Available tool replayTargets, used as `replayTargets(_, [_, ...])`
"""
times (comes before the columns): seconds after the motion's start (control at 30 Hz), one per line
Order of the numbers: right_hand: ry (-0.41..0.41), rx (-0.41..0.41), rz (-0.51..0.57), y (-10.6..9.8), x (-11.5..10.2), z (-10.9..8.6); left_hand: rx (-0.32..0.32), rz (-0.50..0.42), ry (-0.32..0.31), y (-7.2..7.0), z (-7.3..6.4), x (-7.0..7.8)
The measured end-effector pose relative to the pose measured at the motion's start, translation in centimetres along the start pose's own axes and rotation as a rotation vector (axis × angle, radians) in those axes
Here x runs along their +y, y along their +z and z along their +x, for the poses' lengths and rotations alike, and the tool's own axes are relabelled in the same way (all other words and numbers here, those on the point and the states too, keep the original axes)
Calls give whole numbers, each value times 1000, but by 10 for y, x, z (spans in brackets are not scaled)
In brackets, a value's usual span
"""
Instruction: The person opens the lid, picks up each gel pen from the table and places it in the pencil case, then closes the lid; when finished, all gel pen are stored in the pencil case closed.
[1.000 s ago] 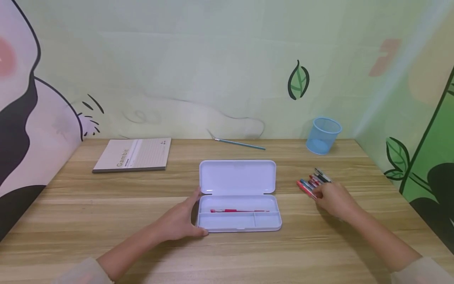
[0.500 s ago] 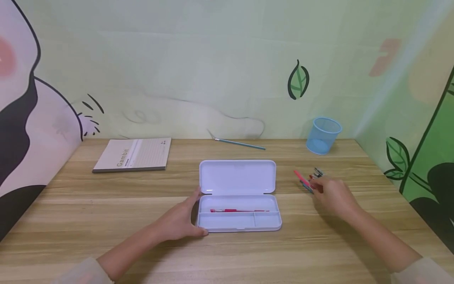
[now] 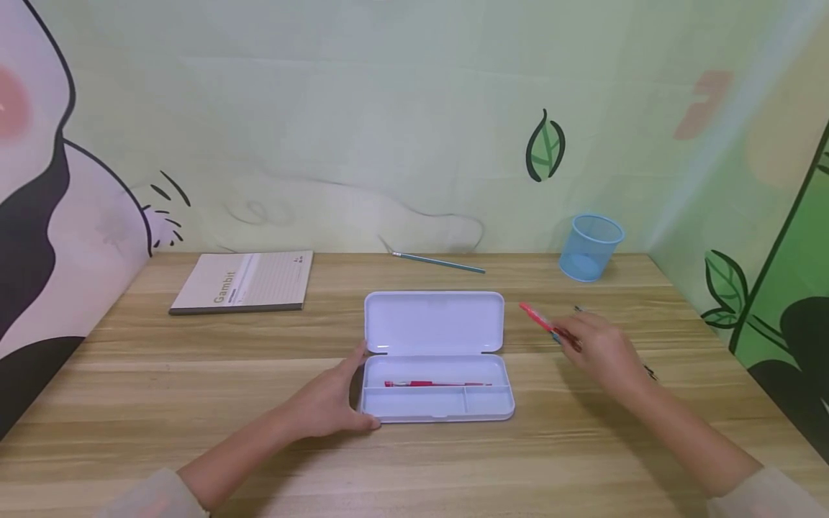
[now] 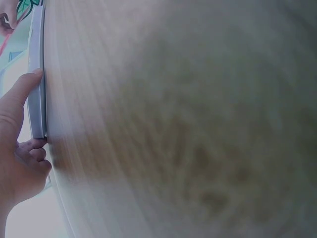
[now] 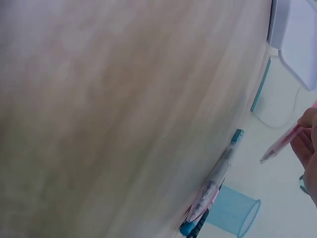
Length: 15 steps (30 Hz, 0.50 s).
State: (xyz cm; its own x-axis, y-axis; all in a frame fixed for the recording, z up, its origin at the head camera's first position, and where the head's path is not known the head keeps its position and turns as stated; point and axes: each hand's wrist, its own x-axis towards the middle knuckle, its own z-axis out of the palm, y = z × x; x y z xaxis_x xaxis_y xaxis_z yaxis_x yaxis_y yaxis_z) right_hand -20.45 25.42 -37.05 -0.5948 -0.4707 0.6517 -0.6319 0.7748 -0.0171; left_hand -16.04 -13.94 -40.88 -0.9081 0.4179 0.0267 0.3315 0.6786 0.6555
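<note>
An open white pencil case [image 3: 432,325] lies on the table, its lid tipped back, with a red pen [image 3: 421,384] in its long rear compartment. My left hand [image 3: 324,403] grips the case's left end, thumb at the front corner and fingers along the side. To the right of the case, my right hand [image 3: 602,356] pinches a red-pink gel pen [image 3: 535,314], lifted above the table in the right wrist view. Under that hand lie several loose pens [image 5: 213,183], mostly hidden by it in the head view.
A blue mesh pen cup [image 3: 591,248] stands at the back right. Near the wall lies a blue pencil [image 3: 440,262]. A notebook [image 3: 242,283] rests at the back left. The painted wall [image 3: 388,129] closes off the table's far side.
My right hand has picked the red-pink pen up from the bunch and brought it slightly left and up. The left hand and the pencil case have stayed in place.
</note>
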Motion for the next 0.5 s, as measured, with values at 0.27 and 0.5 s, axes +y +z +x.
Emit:
replayTargets(0.27, [-61,14,6,7,-9,6,0,-5,-2,0,1,0])
replayTargets(0.5, [-32,-23,38,10,-21,14,-5,-9,-16,1,1,1])
